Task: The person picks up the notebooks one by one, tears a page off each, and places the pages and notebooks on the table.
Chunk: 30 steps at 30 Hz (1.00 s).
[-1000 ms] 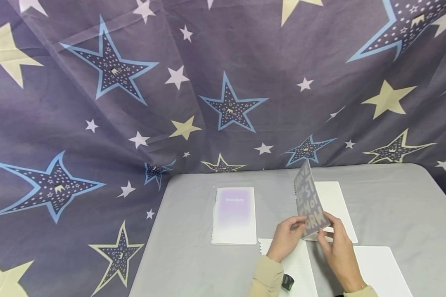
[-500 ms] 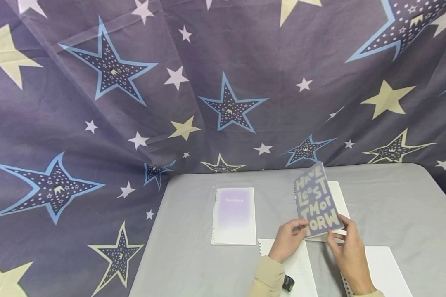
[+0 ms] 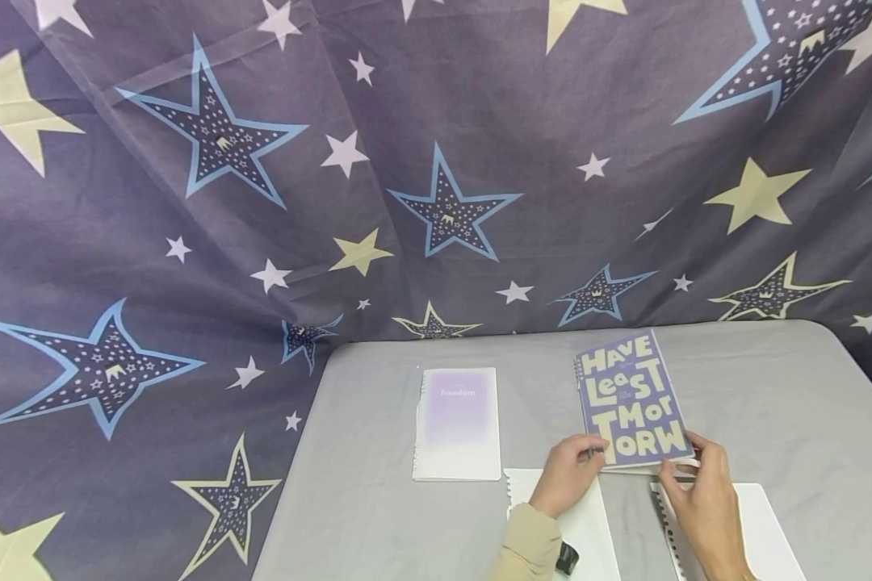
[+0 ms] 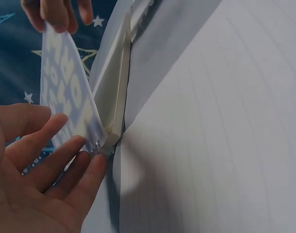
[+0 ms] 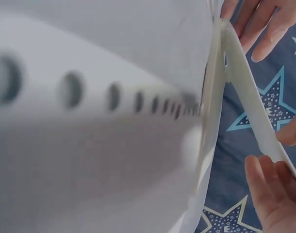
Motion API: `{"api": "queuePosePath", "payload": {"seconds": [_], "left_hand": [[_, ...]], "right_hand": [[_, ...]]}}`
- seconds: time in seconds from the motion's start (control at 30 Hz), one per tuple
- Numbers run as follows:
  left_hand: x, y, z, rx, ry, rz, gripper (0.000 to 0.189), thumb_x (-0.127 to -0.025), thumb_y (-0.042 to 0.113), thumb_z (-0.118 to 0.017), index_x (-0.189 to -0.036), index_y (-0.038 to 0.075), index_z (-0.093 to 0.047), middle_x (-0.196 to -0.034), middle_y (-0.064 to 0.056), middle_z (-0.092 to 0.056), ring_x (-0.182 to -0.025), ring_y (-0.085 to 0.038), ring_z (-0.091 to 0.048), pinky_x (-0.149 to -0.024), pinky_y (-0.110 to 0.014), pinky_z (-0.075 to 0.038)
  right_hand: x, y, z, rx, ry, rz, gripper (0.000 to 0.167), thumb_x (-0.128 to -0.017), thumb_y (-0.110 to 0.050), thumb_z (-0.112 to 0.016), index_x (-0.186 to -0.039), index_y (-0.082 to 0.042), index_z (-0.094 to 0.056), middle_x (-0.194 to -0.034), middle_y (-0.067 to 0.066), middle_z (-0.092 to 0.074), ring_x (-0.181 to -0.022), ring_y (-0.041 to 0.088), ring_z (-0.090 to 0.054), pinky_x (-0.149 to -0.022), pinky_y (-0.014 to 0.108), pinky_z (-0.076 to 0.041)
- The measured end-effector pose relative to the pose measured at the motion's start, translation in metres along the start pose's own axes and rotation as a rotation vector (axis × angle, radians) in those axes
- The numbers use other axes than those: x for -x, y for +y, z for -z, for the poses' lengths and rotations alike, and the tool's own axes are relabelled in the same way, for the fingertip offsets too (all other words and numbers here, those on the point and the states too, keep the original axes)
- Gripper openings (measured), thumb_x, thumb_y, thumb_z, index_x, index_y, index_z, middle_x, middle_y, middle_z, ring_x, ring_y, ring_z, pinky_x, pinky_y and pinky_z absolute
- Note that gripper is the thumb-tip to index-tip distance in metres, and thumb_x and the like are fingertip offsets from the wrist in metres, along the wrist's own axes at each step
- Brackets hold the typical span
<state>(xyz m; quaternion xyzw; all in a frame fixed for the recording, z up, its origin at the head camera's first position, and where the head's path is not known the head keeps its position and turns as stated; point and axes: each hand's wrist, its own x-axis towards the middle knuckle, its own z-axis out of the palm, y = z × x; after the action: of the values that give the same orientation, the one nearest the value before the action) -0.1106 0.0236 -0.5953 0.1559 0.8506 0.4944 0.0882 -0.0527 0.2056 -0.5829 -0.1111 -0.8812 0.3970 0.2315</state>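
A spiral notebook [image 3: 630, 407] with a purple cover and large cream lettering lies at the right of the table. Its cover [image 5: 252, 104] stands ajar from the pages in both wrist views. At the cover's lower right corner, my right hand [image 3: 712, 504] pinches the edge between thumb and fingers. My left hand [image 3: 568, 478] holds the lower left corner by the binding, its fingertips [image 4: 79, 141] against the cover's outer face. The cover hides most of the pages beneath.
Left on the grey table [image 3: 363, 452] lies a closed notebook [image 3: 458, 452] marked "freedom". A lined notebook [image 3: 589, 528] lies under my left forearm. Another white notebook [image 3: 766, 532] with a dark spiral lies under my right hand. A star-patterned curtain [image 3: 538, 121] hangs behind the table.
My right hand has swung the purple cover rightward and down from nearly upright, so its lettering now faces up and the white page is covered. The left hand has stayed almost in place.
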Motion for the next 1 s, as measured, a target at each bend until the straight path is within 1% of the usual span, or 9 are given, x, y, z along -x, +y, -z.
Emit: {"api": "queuePosePath", "payload": {"seconds": [0.03,0.1,0.27,0.47,0.57,0.67,0.8,0.87,1.0], "left_hand": [[0.000,0.000,-0.001,-0.011,-0.001,-0.004,0.025,-0.098,0.021,-0.061,-0.120,0.015,-0.070,-0.127,0.002,-0.067,-0.122,-0.010,-0.059,-0.104,-0.023,-0.049],[0.000,0.001,-0.001,-0.035,-0.006,-0.005,0.025,-0.098,0.021,-0.060,-0.120,0.016,-0.070,-0.128,0.003,-0.067,-0.124,-0.010,-0.058,-0.107,-0.024,-0.047],[0.001,0.007,0.000,-0.076,-0.012,-0.027,0.024,-0.097,0.019,-0.061,-0.118,0.014,-0.071,-0.130,0.000,-0.066,-0.127,-0.012,-0.057,-0.111,-0.027,-0.044],[0.002,0.009,0.000,-0.113,-0.009,-0.033,0.023,-0.097,0.019,-0.061,-0.116,0.015,-0.072,-0.131,0.000,-0.066,-0.128,-0.012,-0.056,-0.112,-0.028,-0.043],[0.002,0.009,0.000,-0.130,-0.005,-0.038,0.022,-0.096,0.019,-0.061,-0.114,0.015,-0.073,-0.131,0.000,-0.066,-0.128,-0.012,-0.056,-0.112,-0.028,-0.043],[0.002,0.008,-0.001,-0.147,-0.005,-0.045,0.021,-0.096,0.019,-0.062,-0.113,0.016,-0.073,-0.131,0.001,-0.065,-0.128,-0.012,-0.056,-0.112,-0.027,-0.042],[0.003,0.008,-0.002,-0.168,-0.005,-0.046,0.020,-0.096,0.020,-0.061,-0.112,0.017,-0.073,-0.132,0.002,-0.065,-0.129,-0.012,-0.055,-0.112,-0.026,-0.042],[0.003,0.007,-0.002,-0.181,-0.005,-0.049,0.020,-0.096,0.020,-0.061,-0.112,0.017,-0.073,-0.132,0.003,-0.065,-0.129,-0.012,-0.054,-0.112,-0.026,-0.041],[0.003,0.007,-0.002,-0.212,-0.009,-0.057,0.019,-0.096,0.020,-0.062,-0.111,0.018,-0.073,-0.132,0.003,-0.065,-0.129,-0.012,-0.054,-0.113,-0.026,-0.041]], "right_hand": [[0.000,0.002,0.000,0.011,0.000,0.001,0.057,-0.081,0.004,-0.070,-0.132,0.007,-0.045,-0.114,0.023,-0.054,-0.084,0.017,-0.065,-0.060,0.008,-0.047],[0.000,0.005,0.000,0.026,0.001,0.006,0.057,-0.080,0.004,-0.071,-0.131,0.008,-0.045,-0.114,0.024,-0.054,-0.088,0.037,-0.063,-0.064,0.014,-0.047],[0.001,0.011,0.000,0.054,-0.002,-0.014,0.058,-0.080,0.003,-0.072,-0.131,0.010,-0.047,-0.114,0.026,-0.054,-0.090,0.036,-0.059,-0.070,0.027,-0.043],[0.001,0.015,-0.001,0.074,-0.010,-0.041,0.055,-0.079,0.002,-0.072,-0.129,0.012,-0.048,-0.112,0.029,-0.055,-0.091,0.038,-0.057,-0.072,0.034,-0.041],[0.001,0.016,-0.001,0.093,-0.019,-0.052,0.054,-0.079,0.002,-0.071,-0.127,0.013,-0.049,-0.108,0.029,-0.055,-0.090,0.037,-0.055,-0.073,0.040,-0.040],[0.001,0.017,0.000,0.101,-0.034,-0.060,0.054,-0.078,0.004,-0.070,-0.126,0.015,-0.049,-0.106,0.031,-0.055,-0.092,0.039,-0.053,-0.079,0.048,-0.042],[0.002,0.020,0.002,0.119,-0.089,-0.087,0.056,-0.079,0.004,-0.068,-0.128,0.020,-0.046,-0.111,0.036,-0.051,-0.104,0.049,-0.049,-0.090,0.061,-0.041],[0.003,0.021,0.002,0.133,-0.120,-0.100,0.056,-0.081,0.002,-0.067,-0.129,0.021,-0.045,-0.116,0.037,-0.048,-0.111,0.052,-0.045,-0.095,0.064,-0.038],[0.004,0.024,0.003,0.158,-0.173,-0.116,0.051,-0.083,-0.002,-0.066,-0.125,0.020,-0.049,-0.123,0.038,-0.043,-0.115,0.053,-0.039,-0.095,0.066,-0.037]]}}
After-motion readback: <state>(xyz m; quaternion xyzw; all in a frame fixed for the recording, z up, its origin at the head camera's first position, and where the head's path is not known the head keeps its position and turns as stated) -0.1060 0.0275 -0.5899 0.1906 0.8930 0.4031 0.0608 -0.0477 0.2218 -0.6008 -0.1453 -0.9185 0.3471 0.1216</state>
